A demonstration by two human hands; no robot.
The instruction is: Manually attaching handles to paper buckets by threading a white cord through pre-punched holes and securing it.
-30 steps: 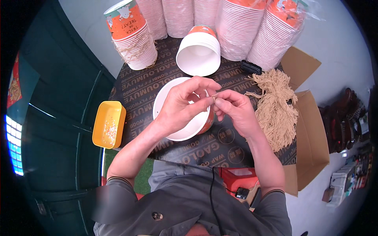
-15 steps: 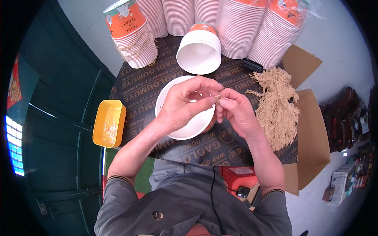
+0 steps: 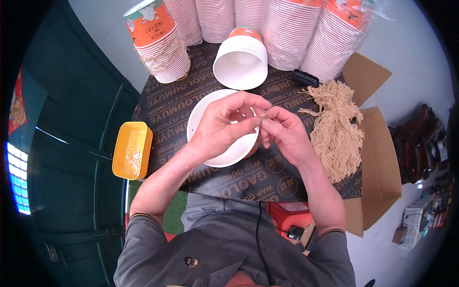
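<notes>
Over a white paper bucket (image 3: 197, 122) with an orange outside, my left hand (image 3: 221, 120) and my right hand (image 3: 289, 135) meet fingertip to fingertip. Both pinch a short bit of tan cord (image 3: 263, 115); most of it is hidden by the fingers. The bucket faces up with its white inside showing, and a small hole is visible near its left rim. To the right of my right hand lies a thick bundle of loose tan cords (image 3: 336, 136).
Tall bucket stacks (image 3: 291, 33) line the table's back, some wrapped in clear plastic. A stack with cords round it (image 3: 162, 57) stands back left, a tipped stack (image 3: 239, 62) in the middle. A yellow tray (image 3: 125, 167) holds small bits. A cardboard box (image 3: 380, 153) and black object (image 3: 305, 78) are right.
Both hands keep their pinch on the cord, with only slight finger movement. The bucket appears slightly higher and further left in view.
</notes>
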